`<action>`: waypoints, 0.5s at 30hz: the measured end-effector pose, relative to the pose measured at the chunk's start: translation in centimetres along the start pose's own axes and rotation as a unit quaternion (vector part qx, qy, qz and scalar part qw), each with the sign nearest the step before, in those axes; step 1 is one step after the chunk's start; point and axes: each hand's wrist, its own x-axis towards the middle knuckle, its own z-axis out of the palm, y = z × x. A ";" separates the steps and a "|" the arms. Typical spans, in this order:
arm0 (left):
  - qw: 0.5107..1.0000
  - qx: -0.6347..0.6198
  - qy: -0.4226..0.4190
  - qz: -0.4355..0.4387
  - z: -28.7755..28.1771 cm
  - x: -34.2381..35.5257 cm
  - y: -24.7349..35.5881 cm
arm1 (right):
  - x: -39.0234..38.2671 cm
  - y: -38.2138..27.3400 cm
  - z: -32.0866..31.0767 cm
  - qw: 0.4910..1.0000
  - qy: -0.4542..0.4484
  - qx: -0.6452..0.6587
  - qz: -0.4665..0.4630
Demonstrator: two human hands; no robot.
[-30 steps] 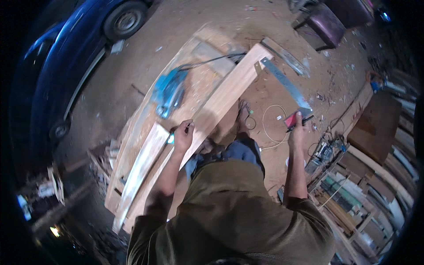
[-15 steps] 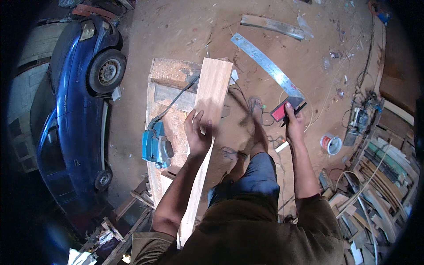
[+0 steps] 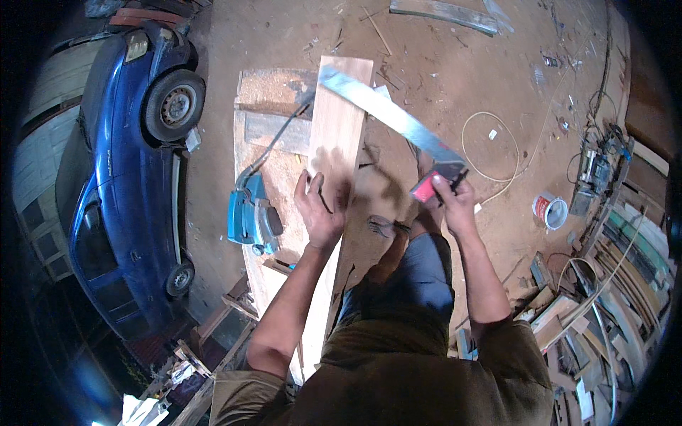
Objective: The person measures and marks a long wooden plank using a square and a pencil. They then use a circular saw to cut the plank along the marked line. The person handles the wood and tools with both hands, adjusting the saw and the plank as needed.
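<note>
A long pale wooden plank (image 3: 339, 121) lies lengthwise over the workbench. My left hand (image 3: 323, 213) rests on its face, fingers apart and slightly bent. In my right hand (image 3: 452, 199) is a try square (image 3: 398, 117), gripped by its red and black stock. Its broad metal blade slants up to the left, with the tip over the plank's far end. Whether the blade touches the wood I cannot tell. Left of the plank, a blue electric planer (image 3: 245, 216) sits on the bench, its cord running up toward the far end.
Wood shavings cover parts of the workbench (image 3: 245, 92). A blue car (image 3: 117, 192) stands at the left. On the right are a paint bucket (image 3: 550, 211), a machine (image 3: 593, 174) and a heap of wood offcuts (image 3: 604, 298). A loose cable (image 3: 465, 138) loops over the ground.
My right hand has brought the try square leftward, so its blade tip moved from over the ground to over the plank. My left hand stays at the plank. The view has shifted slightly.
</note>
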 end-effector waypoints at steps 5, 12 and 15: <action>0.990 0.010 -0.123 0.071 -0.5 -2.8 0.4 | -2.6 3.7 5.0 0.994 -0.087 -0.068 -0.002; 0.972 0.051 -0.171 0.154 0.1 -5.0 -0.1 | -4.4 8.4 12.4 0.981 -0.156 0.116 -0.027; 0.974 0.071 -0.135 0.168 0.9 -5.4 -1.2 | -4.5 8.2 13.4 0.991 -0.123 0.041 0.026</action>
